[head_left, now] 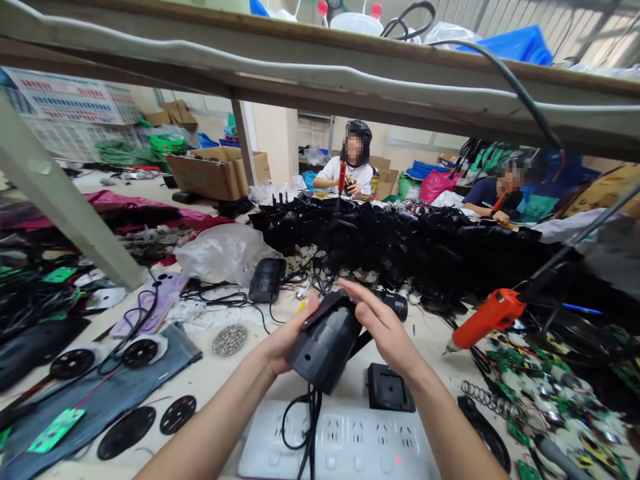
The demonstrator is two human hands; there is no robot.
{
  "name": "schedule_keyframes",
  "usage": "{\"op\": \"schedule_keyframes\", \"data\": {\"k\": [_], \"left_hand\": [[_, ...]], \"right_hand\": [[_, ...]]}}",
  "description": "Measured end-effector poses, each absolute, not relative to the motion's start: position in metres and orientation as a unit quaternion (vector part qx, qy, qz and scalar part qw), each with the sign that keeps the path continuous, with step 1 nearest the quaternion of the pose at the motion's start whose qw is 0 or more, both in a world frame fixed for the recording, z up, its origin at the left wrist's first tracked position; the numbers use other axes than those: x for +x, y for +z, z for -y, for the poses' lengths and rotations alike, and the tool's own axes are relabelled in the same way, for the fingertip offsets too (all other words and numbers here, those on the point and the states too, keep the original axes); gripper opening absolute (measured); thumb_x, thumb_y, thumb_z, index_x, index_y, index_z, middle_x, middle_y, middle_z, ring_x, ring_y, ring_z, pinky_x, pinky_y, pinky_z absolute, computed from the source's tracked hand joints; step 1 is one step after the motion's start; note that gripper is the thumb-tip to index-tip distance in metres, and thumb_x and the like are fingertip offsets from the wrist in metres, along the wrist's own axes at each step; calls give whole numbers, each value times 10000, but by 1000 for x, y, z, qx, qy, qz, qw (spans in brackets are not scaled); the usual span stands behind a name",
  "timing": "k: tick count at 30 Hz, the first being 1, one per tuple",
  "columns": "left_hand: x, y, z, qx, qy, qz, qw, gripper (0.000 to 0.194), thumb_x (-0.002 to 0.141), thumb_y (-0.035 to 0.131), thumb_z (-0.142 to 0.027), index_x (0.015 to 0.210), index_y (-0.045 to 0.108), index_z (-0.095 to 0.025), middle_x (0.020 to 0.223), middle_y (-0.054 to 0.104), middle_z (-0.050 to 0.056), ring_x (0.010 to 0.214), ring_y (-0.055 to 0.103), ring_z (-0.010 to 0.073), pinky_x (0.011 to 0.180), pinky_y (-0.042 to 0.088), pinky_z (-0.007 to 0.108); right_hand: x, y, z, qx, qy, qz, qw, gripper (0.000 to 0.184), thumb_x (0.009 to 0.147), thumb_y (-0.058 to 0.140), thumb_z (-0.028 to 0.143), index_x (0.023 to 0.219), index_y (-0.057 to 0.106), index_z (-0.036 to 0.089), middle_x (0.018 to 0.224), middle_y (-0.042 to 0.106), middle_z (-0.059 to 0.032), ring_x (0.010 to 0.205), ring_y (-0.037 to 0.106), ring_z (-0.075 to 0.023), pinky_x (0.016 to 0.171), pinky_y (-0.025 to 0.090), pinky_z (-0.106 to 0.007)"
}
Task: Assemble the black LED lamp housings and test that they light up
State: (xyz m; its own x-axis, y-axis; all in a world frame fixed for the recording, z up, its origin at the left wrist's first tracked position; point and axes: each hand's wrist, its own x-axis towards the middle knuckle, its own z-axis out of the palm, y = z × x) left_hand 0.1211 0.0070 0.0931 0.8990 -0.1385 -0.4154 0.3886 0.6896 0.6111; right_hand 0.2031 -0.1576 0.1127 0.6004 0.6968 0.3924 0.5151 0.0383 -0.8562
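Note:
A black, rounded plastic housing [325, 347] with a small hole in its side is held up between my two hands. My left hand [293, 330] grips its left side, thumb along the upper edge. Against its upper right side lies my right hand [383, 323], fingers straight and close together. A black cord [314, 427] hangs below the housing, over a white power strip [345, 443]. Behind my right hand, a black cylindrical part [395, 305] sticks out. Below that hand, a square black adapter [390, 388] sits at the strip's back edge.
An orange electric screwdriver [487, 319] hangs at right above circuit boards and wires [555, 380]. A black parts heap [400, 233] spans the back; two people work behind it. A round dish of screws [230, 339] lies left. A shelf beam [320, 73] crosses overhead.

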Motion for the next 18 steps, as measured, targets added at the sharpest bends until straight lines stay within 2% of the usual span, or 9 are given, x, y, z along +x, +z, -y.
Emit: {"op": "schedule_keyframes", "data": {"k": [3,7,10,12,15,17,18], "left_hand": [[128,93,-15,382,-164,-177,892,542,850,557,-624,1002,688,-120,785,756,68,678,694,184,702,531,274],[139,104,-24,395,-200,-184,878,455,862,574,-574,892,691,-135,778,752,58,650,686,172,676,526,268],[147,120,-31,452,-216,-170,849,494,857,561,-603,936,687,-132,788,747,59,675,685,179,704,529,277],[150,136,-36,517,-190,-131,824,600,823,552,-666,1099,656,-143,907,748,67,814,696,212,798,527,305],[149,166,-46,645,-130,-42,752,889,704,563,-782,1412,424,-263,1278,635,81,1116,621,297,900,506,390],[145,187,-49,794,-80,36,601,1051,573,773,-653,1466,330,-323,1351,569,62,1199,561,308,937,479,373],[142,196,-49,860,-49,55,506,1076,517,841,-573,1449,361,-330,1338,570,47,1205,549,305,956,463,364]], "right_hand": [[207,108,155,-682,155,417,581,573,954,397,628,1298,604,219,1333,595,-95,1277,498,-256,1125,318,-427],[209,108,155,-666,215,415,582,602,945,409,643,1398,498,257,1477,465,-51,1404,346,-226,1178,207,-395],[210,112,154,-643,196,412,615,648,877,515,671,1360,522,239,1430,513,-61,1357,408,-252,1155,249,-395],[210,115,152,-640,134,368,660,588,857,551,651,1252,588,217,1315,595,-67,1258,498,-264,1099,333,-397],[208,118,149,-645,57,291,704,481,891,517,596,1161,601,206,1201,629,-63,1147,554,-250,1031,402,-393],[206,119,147,-635,42,275,721,478,909,488,593,1178,575,208,1211,615,-66,1152,547,-242,1028,408,-390],[205,119,147,-628,41,278,726,489,909,482,603,1186,567,209,1223,609,-68,1161,543,-239,1025,414,-382]]}}
